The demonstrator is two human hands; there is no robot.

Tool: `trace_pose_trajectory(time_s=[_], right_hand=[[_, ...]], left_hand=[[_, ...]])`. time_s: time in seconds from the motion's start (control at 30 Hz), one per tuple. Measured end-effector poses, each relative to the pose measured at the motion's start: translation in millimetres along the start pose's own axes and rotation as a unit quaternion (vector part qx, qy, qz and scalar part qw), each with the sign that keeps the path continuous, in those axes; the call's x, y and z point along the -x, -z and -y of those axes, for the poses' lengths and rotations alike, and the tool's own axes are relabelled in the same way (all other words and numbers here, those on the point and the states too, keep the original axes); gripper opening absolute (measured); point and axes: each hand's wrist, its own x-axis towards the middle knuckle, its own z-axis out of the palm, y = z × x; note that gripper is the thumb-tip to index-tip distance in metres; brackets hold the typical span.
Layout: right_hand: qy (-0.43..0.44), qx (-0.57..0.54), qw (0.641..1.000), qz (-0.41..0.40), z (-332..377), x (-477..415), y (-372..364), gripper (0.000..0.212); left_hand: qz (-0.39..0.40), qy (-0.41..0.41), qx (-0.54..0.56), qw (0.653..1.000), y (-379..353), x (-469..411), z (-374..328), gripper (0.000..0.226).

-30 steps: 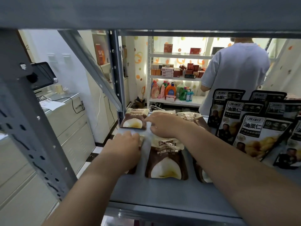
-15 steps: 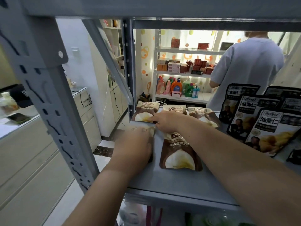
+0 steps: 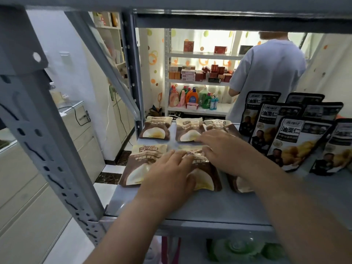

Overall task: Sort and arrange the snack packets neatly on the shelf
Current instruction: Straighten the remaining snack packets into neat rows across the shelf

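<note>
Six brown packets (image 3: 155,128) (one reads 三只松鼠) lie by the left edge of the shelf (image 3: 190,204). The left hand (image 3: 171,174) and right hand (image 3: 224,149) press them with straight, spread fingers. Black packets (image 3: 297,141) read 油栗仁.

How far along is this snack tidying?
Done, it seems: black packets stand ranked at right; three brown packets lie along the back. In hand: left hand flat on the middle front packet, right hand touching the back ones. Left: probably squaring the front.
</note>
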Motion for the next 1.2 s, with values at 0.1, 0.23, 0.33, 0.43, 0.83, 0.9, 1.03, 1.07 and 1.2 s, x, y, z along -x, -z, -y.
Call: trace_pose_trajectory(time_s=[0.1,0.23,0.33,0.43,0.83,0.9,1.03,1.07,1.2], right_hand=[[-0.047,0.006,0.997,-0.057,-9.6,47.5,-5.0,0.039],[-0.085,-0.002,0.995,-0.055,-16.3,82.6,-14.7,0.044],[-0.126,-0.006,0.992,-0.029,-20.1,91.2,-22.9,0.050],[-0.143,-0.020,0.990,-0.012,-22.1,92.4,-28.2,0.050],[-0.133,-0.032,0.990,-0.032,-23.1,91.4,-31.6,0.047],[-0.133,-0.034,0.990,-0.036,-22.3,91.6,-31.3,0.047],[-0.132,-0.035,0.990,-0.044,-21.2,94.2,-30.0,0.047],[-0.131,-0.033,0.990,-0.041,-21.0,94.8,-29.9,0.048],[-0.126,-0.027,0.991,-0.042,-21.4,96.1,-30.5,0.048]], left_hand=[[0.014,-0.026,-0.011,0.999,-9.8,-2.2,-16.3,0.054],[0.034,-0.020,-0.014,0.999,-21.3,-1.7,-19.8,0.062],[0.029,-0.012,-0.004,0.999,-21.9,-1.0,-20.5,0.066],[0.028,-0.005,0.005,1.000,-21.6,0.2,-22.5,0.064],[0.053,-0.007,-0.063,0.997,-19.0,-1.1,-26.0,0.069],[0.053,0.000,-0.063,0.997,-19.3,-1.4,-27.8,0.070],[0.057,0.004,-0.060,0.997,-21.1,-2.5,-30.9,0.070],[0.057,0.005,-0.058,0.997,-21.4,-2.7,-32.0,0.070],[0.062,0.002,-0.058,0.996,-23.7,-3.1,-34.0,0.069]])
